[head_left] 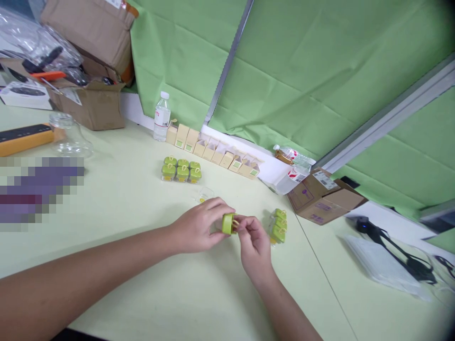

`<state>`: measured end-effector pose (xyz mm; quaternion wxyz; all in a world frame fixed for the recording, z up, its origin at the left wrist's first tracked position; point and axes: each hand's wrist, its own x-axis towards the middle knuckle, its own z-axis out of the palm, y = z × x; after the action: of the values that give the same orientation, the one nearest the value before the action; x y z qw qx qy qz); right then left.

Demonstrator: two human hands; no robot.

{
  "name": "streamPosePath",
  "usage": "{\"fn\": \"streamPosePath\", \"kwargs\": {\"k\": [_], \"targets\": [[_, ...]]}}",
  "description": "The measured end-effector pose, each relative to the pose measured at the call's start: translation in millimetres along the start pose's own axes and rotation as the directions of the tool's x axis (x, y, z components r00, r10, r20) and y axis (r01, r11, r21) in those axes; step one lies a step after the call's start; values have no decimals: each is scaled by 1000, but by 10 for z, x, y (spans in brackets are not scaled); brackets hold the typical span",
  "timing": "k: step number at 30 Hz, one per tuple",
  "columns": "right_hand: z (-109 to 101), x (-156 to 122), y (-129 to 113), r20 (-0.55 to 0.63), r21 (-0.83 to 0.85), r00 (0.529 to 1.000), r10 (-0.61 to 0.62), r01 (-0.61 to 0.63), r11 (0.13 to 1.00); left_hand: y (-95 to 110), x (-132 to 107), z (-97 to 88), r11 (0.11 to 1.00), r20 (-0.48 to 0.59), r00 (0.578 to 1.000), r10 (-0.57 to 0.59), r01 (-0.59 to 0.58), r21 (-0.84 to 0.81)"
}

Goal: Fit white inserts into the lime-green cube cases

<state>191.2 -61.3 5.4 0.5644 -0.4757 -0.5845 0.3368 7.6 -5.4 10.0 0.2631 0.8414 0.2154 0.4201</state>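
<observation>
My left hand (pixel 201 226) is closed round a small green-lidded container (pixel 228 223), held on its side just above the pale table (pixel 142 265). My right hand (pixel 254 241) pinches the yellow loop on that container's lid. To the right lies a short stack of similar green containers (pixel 278 226) on the table. Behind my hands stands a group of several more green-lidded containers (pixel 181 169). A small clear part (pixel 205 193) rests between that group and my hands.
A row of small tan cartons (pixel 213 150) lines the back edge, with a water bottle (pixel 161 117) at its left. A cardboard box (pixel 325 195) sits at right, open boxes (pixel 88 102) at back left, a glass jar (pixel 69 137) nearby, black cables (pixel 394 246) at far right.
</observation>
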Motion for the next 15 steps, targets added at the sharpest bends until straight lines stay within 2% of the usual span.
{"fn": "streamPosePath", "kwargs": {"k": [3,6,15], "targets": [[-48,41,7,-95,29,994,62,-60,998,-96,15,-44,996,-93,992,-90,92,19],[-70,65,13,-127,11,987,99,-98,995,-192,25,-64,993,-156,981,-113,117,15],[-64,56,51,-38,-65,998,58,-60,996,-213,5,-59,991,-130,984,-118,124,39]]}}
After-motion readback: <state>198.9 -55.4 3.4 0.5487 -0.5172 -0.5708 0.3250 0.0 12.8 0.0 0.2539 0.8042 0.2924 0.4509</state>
